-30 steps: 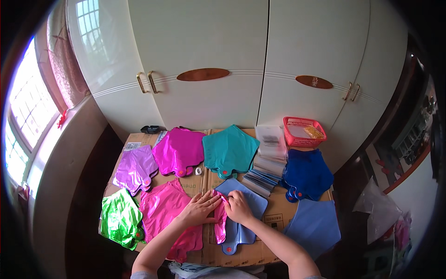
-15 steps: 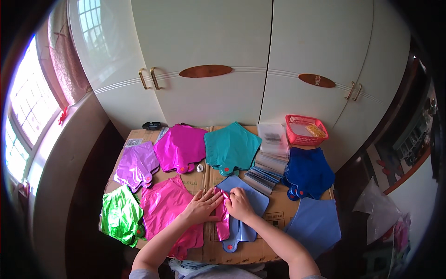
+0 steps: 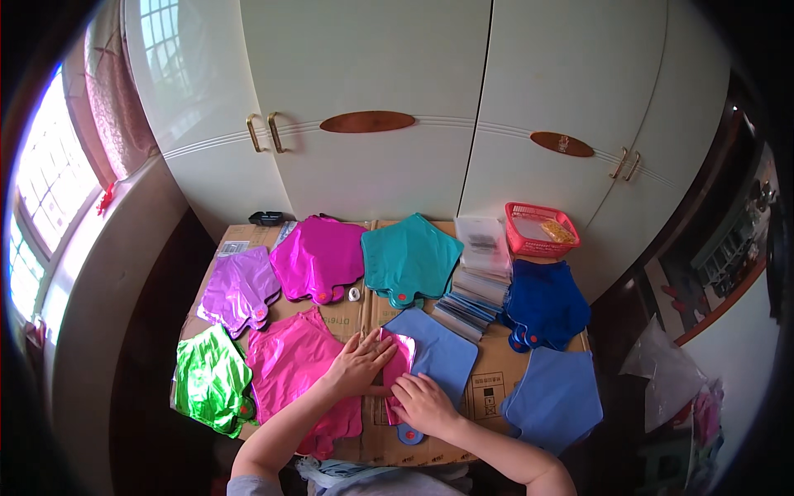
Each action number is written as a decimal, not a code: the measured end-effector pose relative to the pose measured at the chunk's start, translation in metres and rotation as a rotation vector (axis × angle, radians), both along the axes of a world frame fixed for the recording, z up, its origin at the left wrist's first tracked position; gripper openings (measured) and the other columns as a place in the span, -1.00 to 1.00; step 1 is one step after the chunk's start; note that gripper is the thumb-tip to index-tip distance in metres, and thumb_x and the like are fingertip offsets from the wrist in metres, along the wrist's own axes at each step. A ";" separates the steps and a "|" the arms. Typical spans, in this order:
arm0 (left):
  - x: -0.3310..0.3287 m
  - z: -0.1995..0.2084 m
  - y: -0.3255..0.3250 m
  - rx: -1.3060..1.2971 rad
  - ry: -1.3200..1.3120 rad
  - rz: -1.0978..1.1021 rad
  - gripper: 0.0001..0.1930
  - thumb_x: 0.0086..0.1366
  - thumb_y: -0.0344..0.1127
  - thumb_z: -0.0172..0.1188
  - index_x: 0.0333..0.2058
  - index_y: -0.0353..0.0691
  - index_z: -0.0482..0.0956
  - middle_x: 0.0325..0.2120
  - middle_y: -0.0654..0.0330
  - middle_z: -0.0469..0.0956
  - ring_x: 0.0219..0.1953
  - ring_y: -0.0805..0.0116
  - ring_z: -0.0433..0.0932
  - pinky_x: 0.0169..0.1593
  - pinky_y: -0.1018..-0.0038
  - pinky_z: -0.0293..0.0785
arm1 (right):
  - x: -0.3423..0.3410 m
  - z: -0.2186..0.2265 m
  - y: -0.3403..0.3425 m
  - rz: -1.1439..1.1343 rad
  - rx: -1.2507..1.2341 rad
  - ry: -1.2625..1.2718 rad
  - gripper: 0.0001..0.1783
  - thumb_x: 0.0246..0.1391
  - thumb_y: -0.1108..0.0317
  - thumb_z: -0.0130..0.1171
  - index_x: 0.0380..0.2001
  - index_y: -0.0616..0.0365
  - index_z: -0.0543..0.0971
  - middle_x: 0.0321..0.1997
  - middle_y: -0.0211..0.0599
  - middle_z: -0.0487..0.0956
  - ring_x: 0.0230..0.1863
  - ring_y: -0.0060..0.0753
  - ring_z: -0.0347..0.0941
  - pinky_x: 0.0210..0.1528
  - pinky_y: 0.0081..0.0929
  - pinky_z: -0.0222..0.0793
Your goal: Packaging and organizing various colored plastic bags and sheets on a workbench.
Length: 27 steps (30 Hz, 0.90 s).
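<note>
Near the desk's [image 3: 374,434] front edge, folded pink foil [image 3: 404,356] lies beneath left hand [image 3: 357,366] and right hand [image 3: 424,404], fingers extended flat, gripping nothing.

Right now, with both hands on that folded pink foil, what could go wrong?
The folded pink foil looks slick and lies partly over the blue foil, so it might slip or unfold if the left hand and right hand ease off. The left forearm crosses the larger pink foil and could drag it. The fanned row of flat packets sits close to the blue foil's far right side; a nudge might disturb it.
</note>
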<state>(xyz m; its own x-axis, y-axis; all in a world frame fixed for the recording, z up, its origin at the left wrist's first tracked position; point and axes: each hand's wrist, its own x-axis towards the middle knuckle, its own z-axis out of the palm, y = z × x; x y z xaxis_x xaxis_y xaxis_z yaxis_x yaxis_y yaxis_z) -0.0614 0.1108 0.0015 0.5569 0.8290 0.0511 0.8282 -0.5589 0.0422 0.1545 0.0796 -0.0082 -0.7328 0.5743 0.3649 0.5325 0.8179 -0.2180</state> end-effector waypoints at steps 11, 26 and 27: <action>0.007 0.001 -0.010 0.022 0.015 -0.001 0.06 -0.18 0.42 0.23 0.20 -0.20 0.25 0.22 -0.15 0.17 0.35 -0.16 -0.04 0.33 -0.05 -0.14 | 0.016 -0.012 -0.009 0.060 -0.134 0.005 -0.59 0.09 0.12 0.11 -0.07 0.14 0.48 0.12 -0.21 0.40 0.24 -0.24 0.24 0.29 -0.19 0.10; 0.019 0.003 -0.025 0.010 0.114 0.092 0.23 -0.38 0.62 0.15 0.22 -0.13 0.25 0.24 -0.27 0.08 0.33 -0.35 -0.12 0.32 -0.13 -0.29 | 0.026 -0.005 -0.017 0.111 -0.173 -0.036 -0.35 -0.05 -0.11 0.21 -0.04 0.17 0.48 0.18 -0.22 0.35 0.30 -0.27 0.16 0.36 -0.21 -0.01; 0.019 0.004 -0.025 0.019 0.102 0.085 0.22 -0.36 0.62 0.15 0.22 -0.15 0.26 0.24 -0.27 0.08 0.33 -0.30 -0.12 0.32 -0.13 -0.29 | 0.026 -0.005 -0.016 0.116 -0.179 -0.035 -0.35 -0.05 -0.12 0.20 -0.04 0.17 0.47 0.18 -0.22 0.35 0.30 -0.27 0.15 0.36 -0.21 -0.02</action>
<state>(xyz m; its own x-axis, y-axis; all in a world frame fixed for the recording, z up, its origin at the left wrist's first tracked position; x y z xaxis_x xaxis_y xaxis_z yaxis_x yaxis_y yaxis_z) -0.0428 0.0854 0.0058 0.4876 0.8730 0.0141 0.8721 -0.4862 -0.0544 0.1802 0.0634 -0.0133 -0.8081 0.5389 0.2379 0.4472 0.8240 -0.3479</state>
